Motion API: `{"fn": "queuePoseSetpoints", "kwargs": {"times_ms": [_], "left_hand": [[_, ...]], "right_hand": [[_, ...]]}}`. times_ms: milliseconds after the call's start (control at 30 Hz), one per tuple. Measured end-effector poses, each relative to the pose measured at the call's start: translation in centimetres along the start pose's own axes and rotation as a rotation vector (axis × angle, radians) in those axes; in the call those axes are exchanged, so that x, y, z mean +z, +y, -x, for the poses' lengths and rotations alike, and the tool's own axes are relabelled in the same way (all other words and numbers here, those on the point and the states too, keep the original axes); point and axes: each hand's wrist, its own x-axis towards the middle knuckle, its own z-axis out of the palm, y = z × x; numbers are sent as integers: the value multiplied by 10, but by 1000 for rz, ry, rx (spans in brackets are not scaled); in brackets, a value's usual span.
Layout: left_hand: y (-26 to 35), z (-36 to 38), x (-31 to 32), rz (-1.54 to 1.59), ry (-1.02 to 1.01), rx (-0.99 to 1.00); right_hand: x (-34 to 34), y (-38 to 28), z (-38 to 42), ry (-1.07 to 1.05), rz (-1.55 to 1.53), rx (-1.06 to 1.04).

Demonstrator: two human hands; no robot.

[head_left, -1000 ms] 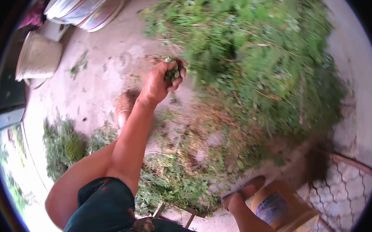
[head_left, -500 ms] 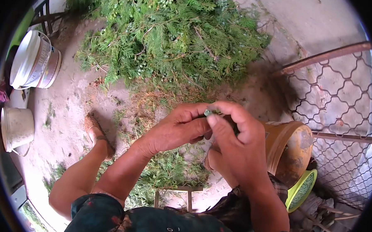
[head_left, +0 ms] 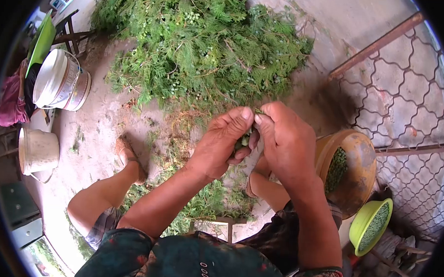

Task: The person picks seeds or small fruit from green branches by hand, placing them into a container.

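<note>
My left hand is closed around several small green cones, which show between its curled fingers. Its thumb tip meets the fingertips of my right hand, pinched on a thin green sprig. Both hands are held close together in front of my body. Beyond them lies a big heap of leafy evergreen branches with pale green cones among the leaves. To the right, a yellow-brown bucket has green cones inside, and a lime-green bowl near it is filled with them.
A white bucket and a smaller pale bucket stand at the left. Wire mesh in a rusty frame borders the right side. Loose clippings lie between my feet, near a small wooden frame.
My hands have shifted slightly upward, and the left hand has turned so cones show in its fingers. The view has swung, revealing the cones inside the yellow-brown bucket.
</note>
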Motion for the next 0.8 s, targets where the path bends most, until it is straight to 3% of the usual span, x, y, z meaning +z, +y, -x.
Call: {"fn": "queuePoseSetpoints", "kwargs": {"times_ms": [33,100,167,200,267,300,367,467,500,567,600,700,800], "left_hand": [[-2,0,3,-7,0,-9],[-3,-6,4,255,192,-129],[-8,-19,-17,379,215,-119],[-10,-24,-27,496,151,-118],[-17,-27,-39,674,3,-154],[-20,-28,-40,668,10,-161],[-22,-32,-37,678,-58,-191],[-17,-40,-22,599,10,-230],[-21,-47,-22,545,-54,-209],[-25,-56,15,399,25,-238],[-34,-66,18,365,-221,-265],[-51,-65,114,94,-228,-264],[-73,-80,142,-84,-366,-285]], "right_hand": [[-3,3,3,-31,27,2],[-9,4,8,-19,-69,50],[-20,2,10,-6,-167,87],[-29,1,11,-78,-370,215],[-46,12,18,-350,-546,259],[-48,12,21,-347,-556,265],[-51,12,25,-700,-54,2],[-43,4,43,-691,33,-142],[-39,-8,45,-848,25,-174],[-24,-28,65,-657,-384,-225],[-25,-47,58,-719,-646,-208],[-30,-64,62,-583,-765,-314],[-42,-69,57,-392,-840,-396]]}}
